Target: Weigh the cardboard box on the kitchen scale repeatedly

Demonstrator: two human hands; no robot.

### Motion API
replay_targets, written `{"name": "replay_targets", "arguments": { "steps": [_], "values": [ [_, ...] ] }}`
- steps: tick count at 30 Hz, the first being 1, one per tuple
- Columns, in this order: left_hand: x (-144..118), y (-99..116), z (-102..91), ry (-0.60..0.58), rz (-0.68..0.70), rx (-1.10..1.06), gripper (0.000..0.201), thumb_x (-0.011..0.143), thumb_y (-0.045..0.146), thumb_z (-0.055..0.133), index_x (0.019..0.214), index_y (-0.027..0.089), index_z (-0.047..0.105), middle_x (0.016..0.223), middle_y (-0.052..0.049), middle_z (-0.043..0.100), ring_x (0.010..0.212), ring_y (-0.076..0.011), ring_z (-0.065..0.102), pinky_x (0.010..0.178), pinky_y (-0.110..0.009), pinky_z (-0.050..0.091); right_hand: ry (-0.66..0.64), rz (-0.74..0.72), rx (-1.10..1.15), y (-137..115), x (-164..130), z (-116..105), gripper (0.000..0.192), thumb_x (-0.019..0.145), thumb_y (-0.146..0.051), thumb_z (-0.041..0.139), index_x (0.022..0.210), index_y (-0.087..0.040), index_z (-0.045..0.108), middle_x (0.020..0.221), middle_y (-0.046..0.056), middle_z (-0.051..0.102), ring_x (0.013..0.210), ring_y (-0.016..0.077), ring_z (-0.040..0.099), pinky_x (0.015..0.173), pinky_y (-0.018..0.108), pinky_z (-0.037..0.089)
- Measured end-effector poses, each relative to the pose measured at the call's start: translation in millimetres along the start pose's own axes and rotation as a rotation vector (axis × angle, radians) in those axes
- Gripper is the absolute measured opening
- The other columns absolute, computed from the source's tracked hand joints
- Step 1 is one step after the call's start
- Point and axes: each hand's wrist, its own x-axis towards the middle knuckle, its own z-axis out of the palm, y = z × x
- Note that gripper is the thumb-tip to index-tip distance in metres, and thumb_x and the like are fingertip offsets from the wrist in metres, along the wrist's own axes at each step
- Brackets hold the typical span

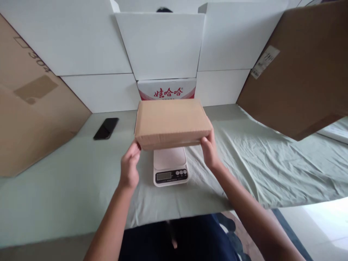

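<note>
A flat brown cardboard box (pixel 172 117) is held up between both hands, over the back of a white kitchen scale (pixel 170 163). My left hand (pixel 130 165) grips its near left corner, and my right hand (pixel 209 146) grips the near right corner with the thumb on the front side. Much of the weighing plate is hidden by the box. On the scale's near side are a grey display with no readable digits and several round buttons. Whether the underside of the box touches the plate, I cannot tell.
A black phone (pixel 106 128) lies on the green cloth (pixel 67 174) to the left. White boxes (pixel 163 43) form a wall behind, with a red-lettered box (pixel 167 88) at the base. Large cardboard panels stand at left (pixel 35 119) and right (pixel 301 76).
</note>
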Motion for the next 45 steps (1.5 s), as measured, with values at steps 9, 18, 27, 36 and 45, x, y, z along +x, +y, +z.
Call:
{"name": "replay_targets", "arguments": {
  "steps": [9,18,27,36,45],
  "values": [
    [108.1,-79.9,34.4,0.097,-0.154,-0.167,0.050,0.087,0.058,0.065,0.122,0.024,0.074,0.150,-0.012,0.067,0.149,-0.0282,0.055,0.124,-0.043,0.040,0.063,0.037,0.003,93.2,72.9,31.3,0.095,0.088,-0.075,0.055,0.165,-0.028,0.024,0.180,0.006,0.024,0.168,0.0322,0.022,0.140,0.054,0.010],
    [108.4,-104.1,28.4,0.225,-0.306,-0.129,0.052,0.093,0.062,0.058,0.118,0.019,0.076,0.144,-0.017,0.071,0.148,-0.0295,0.057,0.125,-0.045,0.040,0.050,0.112,0.038,109.4,67.3,29.6,0.084,0.092,-0.066,0.052,0.160,-0.022,0.033,0.175,0.010,0.036,0.166,0.0326,0.025,0.140,0.053,0.013],
    [102.0,-90.6,28.1,0.243,-0.251,-0.134,0.058,0.099,0.053,0.052,0.141,0.018,0.069,0.158,-0.015,0.060,0.153,-0.0262,0.050,0.128,-0.041,0.035,0.038,0.127,0.022,117.0,69.7,29.0,0.082,0.092,-0.063,0.050,0.164,-0.027,0.032,0.177,0.002,0.033,0.170,0.0279,0.018,0.141,0.051,0.012],
    [104.4,-83.5,22.5,0.237,-0.257,-0.112,0.062,0.103,0.049,0.040,0.151,0.016,0.062,0.164,-0.016,0.052,0.156,-0.0237,0.045,0.129,-0.039,0.032,0.044,0.151,-0.006,120.4,68.1,29.8,0.086,0.096,-0.078,0.033,0.168,-0.030,0.028,0.181,-0.004,0.025,0.171,0.0241,0.016,0.142,0.047,0.005],
    [103.0,-89.6,22.4,0.179,-0.240,-0.083,0.063,0.100,0.055,0.052,0.145,0.014,0.066,0.158,-0.018,0.059,0.151,-0.0292,0.053,0.127,-0.042,0.036,0.032,0.188,-0.033,105.7,65.4,30.6,0.082,0.098,-0.073,0.040,0.167,-0.031,0.030,0.181,-0.003,0.025,0.170,0.0245,0.017,0.142,0.048,0.004]
  ]
}}
